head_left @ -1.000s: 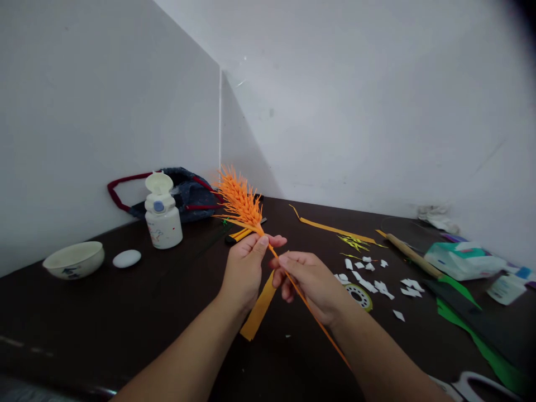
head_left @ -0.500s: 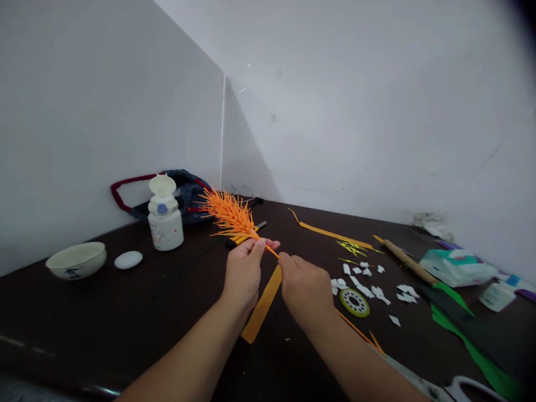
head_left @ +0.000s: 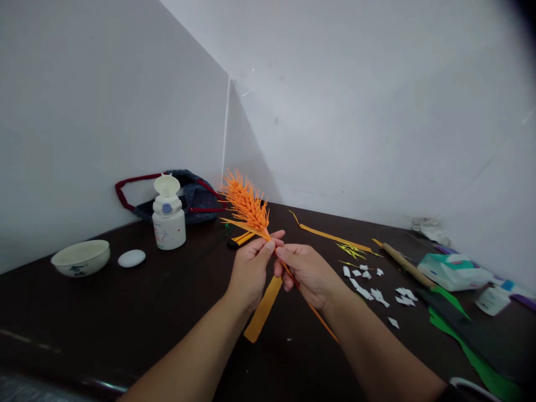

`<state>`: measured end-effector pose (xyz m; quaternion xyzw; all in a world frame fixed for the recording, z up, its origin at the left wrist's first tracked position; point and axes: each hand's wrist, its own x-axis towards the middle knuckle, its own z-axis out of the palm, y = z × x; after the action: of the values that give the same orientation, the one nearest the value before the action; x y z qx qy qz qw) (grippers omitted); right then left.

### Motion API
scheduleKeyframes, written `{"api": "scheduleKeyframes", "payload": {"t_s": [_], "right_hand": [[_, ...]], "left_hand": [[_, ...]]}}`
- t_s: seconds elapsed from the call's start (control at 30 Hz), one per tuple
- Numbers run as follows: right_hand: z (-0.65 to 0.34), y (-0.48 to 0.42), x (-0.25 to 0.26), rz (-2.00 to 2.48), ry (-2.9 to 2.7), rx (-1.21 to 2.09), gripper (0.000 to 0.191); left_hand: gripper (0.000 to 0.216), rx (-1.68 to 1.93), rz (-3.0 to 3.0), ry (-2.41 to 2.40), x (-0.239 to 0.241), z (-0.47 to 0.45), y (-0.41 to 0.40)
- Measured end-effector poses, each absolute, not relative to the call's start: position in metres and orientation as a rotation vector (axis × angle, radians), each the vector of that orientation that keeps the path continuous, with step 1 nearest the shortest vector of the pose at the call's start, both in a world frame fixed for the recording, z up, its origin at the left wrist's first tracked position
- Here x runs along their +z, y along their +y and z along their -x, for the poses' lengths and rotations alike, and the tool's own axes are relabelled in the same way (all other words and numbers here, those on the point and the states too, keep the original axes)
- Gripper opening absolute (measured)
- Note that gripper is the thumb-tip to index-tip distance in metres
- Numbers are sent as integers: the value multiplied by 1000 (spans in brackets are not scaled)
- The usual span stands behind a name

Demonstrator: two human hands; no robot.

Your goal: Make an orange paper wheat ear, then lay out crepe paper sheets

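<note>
An orange craft wheat ear [head_left: 247,201] with bristly tips points up and to the left above the table. Just below its head, my left hand [head_left: 251,271] pinches it between thumb and fingers. My right hand [head_left: 310,271] grips the thin orange stem [head_left: 323,324] close beside the left fingertips, and the stem slants down past the right wrist. A flat orange-yellow strip [head_left: 264,310] shows below the hands; I cannot tell whether its upper end joins the stem. Behind my left hand lies a yellow and black cutter [head_left: 240,240], partly covered.
At left are a bowl [head_left: 81,258], a white oval object [head_left: 131,258], an open-lidded bottle [head_left: 168,223] and a dark bag [head_left: 196,201]. White paper scraps [head_left: 379,297], yellow slivers [head_left: 352,251], a wooden stick [head_left: 406,262], green sheets [head_left: 464,340] and a tissue pack [head_left: 452,271] lie at right.
The wheat ear has shifted right and tilted more upright. My right hand has rolled over, showing its fingers and the long stem below. The round yellow-rimmed spool is now hidden behind my right forearm.
</note>
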<state>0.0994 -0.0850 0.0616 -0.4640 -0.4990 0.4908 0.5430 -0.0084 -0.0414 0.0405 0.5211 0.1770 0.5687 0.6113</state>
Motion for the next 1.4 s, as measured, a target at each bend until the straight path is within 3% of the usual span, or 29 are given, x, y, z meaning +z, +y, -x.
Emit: {"api": "scheduleKeyframes", "payload": {"t_s": [0.13,0.4,0.53,0.8,1.0,1.17,1.4], "right_hand": [[-97,-84,65,1202,-1221,990,26],[-81,-94,68,1576,-1414,104,19],[-71,-93,59,1549,-1411,-128,20],[-63,-108,65,1548,-1418,275,21],[-61,-169,70,1450,-1566,872,17],[-74,-214,61,1175,-1476,818,25],[-94,-237,61,839,-851,735,30]], "left_hand": [[15,1344,-1188,406,39,7,-42],[18,1339,-1061,374,35,4,-39],[20,1303,-946,329,37,5,-42],[18,1219,-864,334,55,13,-56],[15,1185,-974,187,98,39,-77],[18,979,-1229,221,105,68,-106],[27,774,-1419,462,39,78,-161]]}}
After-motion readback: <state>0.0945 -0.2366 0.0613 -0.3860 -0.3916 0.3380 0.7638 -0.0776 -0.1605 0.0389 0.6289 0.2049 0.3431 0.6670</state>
